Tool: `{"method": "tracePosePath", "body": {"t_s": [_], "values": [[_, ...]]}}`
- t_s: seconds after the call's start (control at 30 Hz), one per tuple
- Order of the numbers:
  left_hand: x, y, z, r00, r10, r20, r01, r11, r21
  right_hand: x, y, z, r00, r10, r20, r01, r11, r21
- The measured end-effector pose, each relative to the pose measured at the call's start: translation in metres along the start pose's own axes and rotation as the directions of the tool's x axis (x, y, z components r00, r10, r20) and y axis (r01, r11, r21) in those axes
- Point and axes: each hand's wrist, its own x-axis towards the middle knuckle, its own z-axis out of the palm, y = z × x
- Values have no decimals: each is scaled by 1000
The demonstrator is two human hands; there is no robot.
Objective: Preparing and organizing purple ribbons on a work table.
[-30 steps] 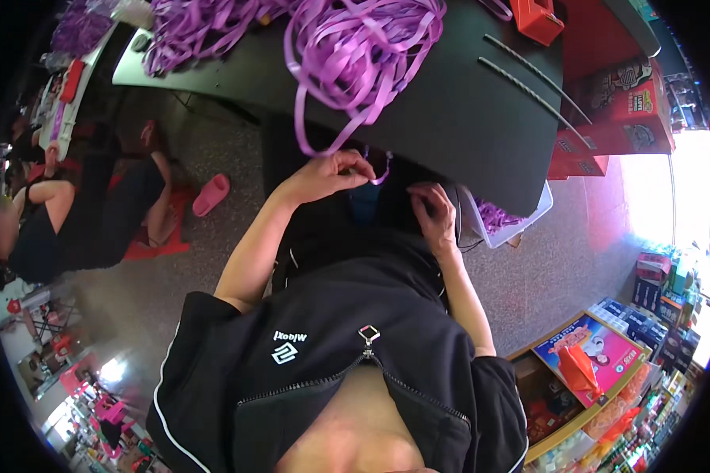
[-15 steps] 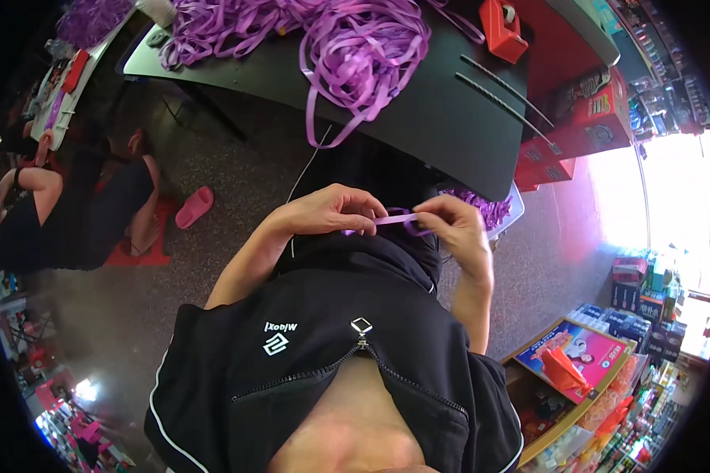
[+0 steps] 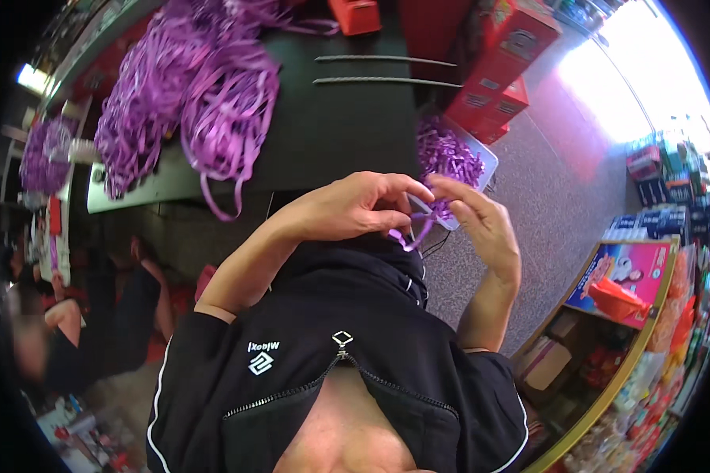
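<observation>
In front of my body my left hand [image 3: 363, 206] is closed with a narrow purple ribbon [image 3: 424, 230] at its fingertips. The ribbon loops between the two hands and a short piece dangles below. My right hand [image 3: 485, 225] meets the left index fingertip, its thumb and forefinger closed at the ribbon's upper part. Just beyond the hands, a pale plastic bin [image 3: 485, 158] holds a heap of purple ribbon pieces [image 3: 448, 156]. A large tangle of purple ribbon [image 3: 233, 110] lies on the dark table [image 3: 343, 130], with one loop hanging over the near edge.
Two thin twisted metal rods [image 3: 386, 59] lie on the table near a red tape dispenser [image 3: 356, 16]. Red cartons [image 3: 489, 102] stand beyond the bin. At the left another person [image 3: 106, 315] sits low. A glass-fronted case [image 3: 584, 331] stands at the right.
My view has turned to the right. The ribbon was stretched between my separated hands; now my fingertips are together and the ribbon hangs in a loop.
</observation>
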Motion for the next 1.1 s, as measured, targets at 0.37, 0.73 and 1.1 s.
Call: {"method": "tracePosePath", "body": {"t_s": [0.37, 0.73, 1.1], "values": [[157, 65, 5, 911, 340, 235, -413, 723, 554, -5, 42, -72, 896, 200, -397, -109, 965, 239], [203, 41, -104, 679, 632, -372, -113, 591, 798, 177, 117, -53, 816, 90, -571, 179, 899, 399], [174, 15, -126, 708, 455, -540, -90, 817, 570, 201, 126, -6, 920, 32, -391, 176, 858, 483]]}}
